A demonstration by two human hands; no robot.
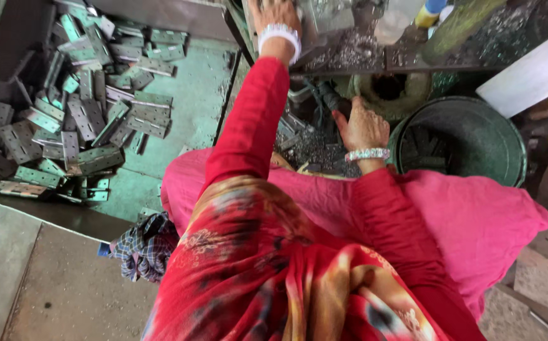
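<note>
My left hand lay flat on the machine above. My right hand gripped a dark handle beside the bucket; hinges were heaped well to the left.

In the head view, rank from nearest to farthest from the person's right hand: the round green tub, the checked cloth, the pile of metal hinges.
From the right hand:
1. Round green tub, just beside it, on the right.
2. Checked cloth, lower left, by the knee.
3. Pile of metal hinges, far left.
</note>
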